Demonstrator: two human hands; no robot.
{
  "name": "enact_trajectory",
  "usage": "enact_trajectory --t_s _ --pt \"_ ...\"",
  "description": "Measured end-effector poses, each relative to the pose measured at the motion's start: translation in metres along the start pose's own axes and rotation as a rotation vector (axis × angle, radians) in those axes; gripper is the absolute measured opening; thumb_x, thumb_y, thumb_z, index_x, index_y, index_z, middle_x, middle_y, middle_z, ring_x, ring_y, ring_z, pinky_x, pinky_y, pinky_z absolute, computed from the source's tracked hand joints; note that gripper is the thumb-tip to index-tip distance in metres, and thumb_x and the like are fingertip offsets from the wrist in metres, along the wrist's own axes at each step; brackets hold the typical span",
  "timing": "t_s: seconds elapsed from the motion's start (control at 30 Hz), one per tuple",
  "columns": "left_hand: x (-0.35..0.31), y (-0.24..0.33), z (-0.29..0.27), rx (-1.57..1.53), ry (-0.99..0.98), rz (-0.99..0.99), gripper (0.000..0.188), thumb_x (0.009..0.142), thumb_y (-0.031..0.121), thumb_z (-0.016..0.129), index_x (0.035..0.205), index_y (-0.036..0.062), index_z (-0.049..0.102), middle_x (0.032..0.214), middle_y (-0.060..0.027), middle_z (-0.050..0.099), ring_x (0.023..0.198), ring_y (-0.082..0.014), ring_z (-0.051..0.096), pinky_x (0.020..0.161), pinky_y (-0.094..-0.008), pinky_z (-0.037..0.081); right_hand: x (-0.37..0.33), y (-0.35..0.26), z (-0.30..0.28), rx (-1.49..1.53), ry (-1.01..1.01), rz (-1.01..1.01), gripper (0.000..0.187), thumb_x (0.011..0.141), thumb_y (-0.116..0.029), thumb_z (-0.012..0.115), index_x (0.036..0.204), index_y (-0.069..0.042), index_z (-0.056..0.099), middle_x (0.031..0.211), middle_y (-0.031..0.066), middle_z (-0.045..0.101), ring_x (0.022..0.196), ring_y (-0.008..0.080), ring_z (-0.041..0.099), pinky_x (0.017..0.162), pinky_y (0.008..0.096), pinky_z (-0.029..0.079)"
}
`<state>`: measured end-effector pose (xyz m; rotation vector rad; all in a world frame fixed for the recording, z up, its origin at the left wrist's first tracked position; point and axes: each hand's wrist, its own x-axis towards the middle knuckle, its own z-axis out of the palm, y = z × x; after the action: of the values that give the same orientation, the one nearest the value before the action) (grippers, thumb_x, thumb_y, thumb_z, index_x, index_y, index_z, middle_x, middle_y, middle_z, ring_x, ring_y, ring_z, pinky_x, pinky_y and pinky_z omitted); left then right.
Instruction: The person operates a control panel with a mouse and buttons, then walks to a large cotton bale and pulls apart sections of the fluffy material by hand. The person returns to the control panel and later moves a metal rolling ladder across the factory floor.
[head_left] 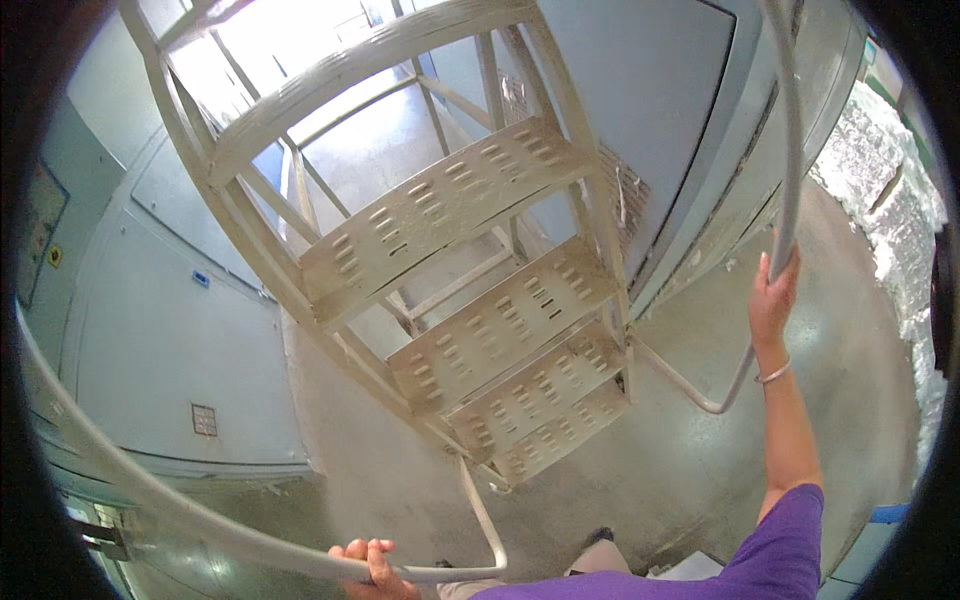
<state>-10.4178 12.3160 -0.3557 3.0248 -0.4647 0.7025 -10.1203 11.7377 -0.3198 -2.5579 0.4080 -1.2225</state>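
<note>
In front of me stands a cream-painted metal step ladder point(440, 220) with slotted treads and a tubular handrail on each side. My left hand point(372, 568) is closed around the left handrail point(215, 530) near its lower bend. At the right, my right hand point(775, 300) wraps round the right handrail point(790, 150), well above the bend where that rail runs back to the ladder's lower steps. A thin bangle point(774, 374) circles my right wrist, and a purple sleeve covers my upper arm.
Pale blue cabinets point(190, 330) line the left side. A large blue-grey cabinet point(620, 90) with a vent rises behind the ladder to the right. Farther right lies a heap of crumpled white, shiny material point(870, 160). The floor point(690, 480) is smooth grey; my shoe point(600, 536) shows at the bottom.
</note>
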Motion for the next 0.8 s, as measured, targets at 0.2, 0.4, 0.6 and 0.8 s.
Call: enact_trajectory --t_s 0.2,0.4,0.6,0.8 --pt "0.036 0.046 0.011 -0.836 0.676 -0.931 0.042 0.087 0.017 0.06 0.119 -0.0039 0.042 0.092 -0.0052 0.05 0.084 -0.0163 0.054 0.086 -0.0321 0.047 0.001 -0.004 -0.005 0.098 0.18 -0.368 0.07 0.091 -0.007 0.055 0.15 -0.007 0.018 0.155 0.0142 0.02 0.141 0.0322 0.026 0.114 0.0407 0.029" --pt "0.073 0.069 -0.019 -0.935 0.65 -0.87 0.019 0.09 0.012 0.057 0.1 0.0026 0.044 0.088 -0.0019 0.043 0.081 -0.0108 0.041 0.081 -0.0265 0.037 -0.005 -0.008 -0.015 0.113 0.17 -0.375 0.069 0.094 -0.007 0.05 0.152 -0.018 0.016 0.157 0.0137 0.013 0.144 0.0309 0.018 0.115 0.0476 0.022" --pt "0.06 0.056 -0.012 -0.877 0.619 -0.883 0.017 0.09 0.014 0.056 0.098 0.0038 0.045 0.087 -0.0005 0.041 0.079 -0.0099 0.038 0.074 -0.0259 0.035 -0.012 -0.009 -0.017 -0.021 0.184 -0.407 0.067 0.095 -0.006 0.046 0.152 -0.016 0.013 0.158 0.0092 0.009 0.145 0.0247 0.015 0.118 0.0429 0.019" --pt "0.066 0.035 -0.02 -0.935 0.6 -0.813 0.017 0.09 0.012 0.054 0.1 0.0029 0.043 0.089 -0.0013 0.043 0.081 -0.0101 0.041 0.076 -0.0257 0.037 -0.015 -0.036 -0.008 -0.046 0.085 -0.377 0.067 0.094 -0.004 0.049 0.151 -0.008 0.014 0.158 0.0098 0.013 0.144 0.0252 0.019 0.117 0.0426 0.022"
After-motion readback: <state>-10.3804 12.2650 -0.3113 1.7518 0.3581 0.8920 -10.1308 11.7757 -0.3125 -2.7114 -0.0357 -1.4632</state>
